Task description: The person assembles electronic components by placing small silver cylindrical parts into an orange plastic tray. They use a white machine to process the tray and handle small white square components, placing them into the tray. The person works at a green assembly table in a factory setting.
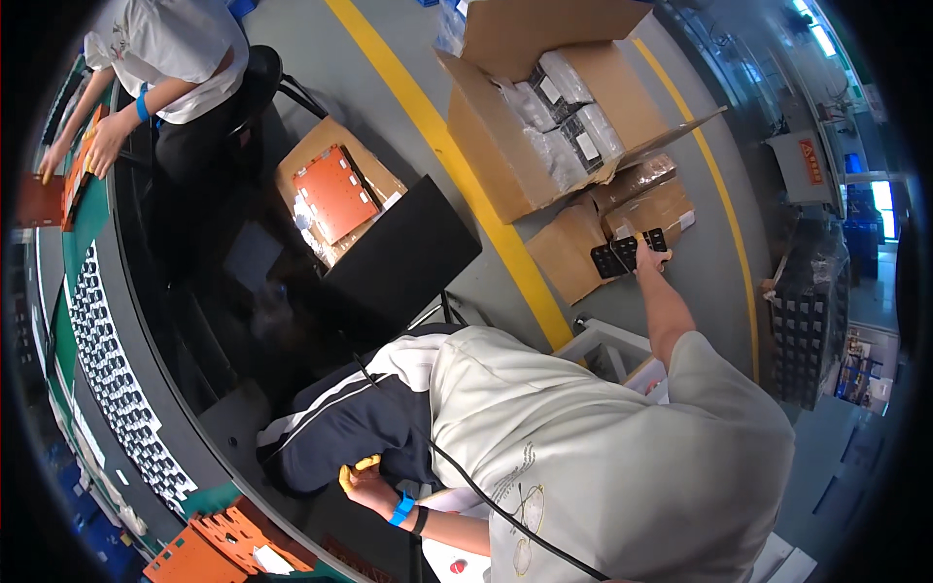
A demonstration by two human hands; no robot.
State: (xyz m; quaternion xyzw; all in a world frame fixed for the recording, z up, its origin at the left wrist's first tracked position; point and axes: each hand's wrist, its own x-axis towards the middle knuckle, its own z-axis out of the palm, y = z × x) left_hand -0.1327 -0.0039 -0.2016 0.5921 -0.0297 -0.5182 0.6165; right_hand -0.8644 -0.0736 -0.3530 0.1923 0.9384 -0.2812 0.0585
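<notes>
My right hand [649, 257] stretches out to the right, its fingers closed on one end of a flat black piece with rows of openings or pockets [612, 258]. That piece is over a flattened brown carton [564, 255] on the floor. Low at the left, my left hand [364, 489] rests close to my dark trouser leg. Its fingers, in yellow fingertip covers, are loosely bent and apart, with nothing seen between them. Beyond the right hand stands a tall open cardboard box [486, 155] holding several plastic-wrapped packs [588, 136] with white labels.
A long workbench [146, 340] curves along the left, bearing rows of black-and-white parts [112, 360] and orange panels [224, 539]. A co-worker [170, 58] sits at its far end. Another box with orange plates [335, 192] stands beside a black chair back [408, 248]. A wrapped black stack [812, 311] is at right.
</notes>
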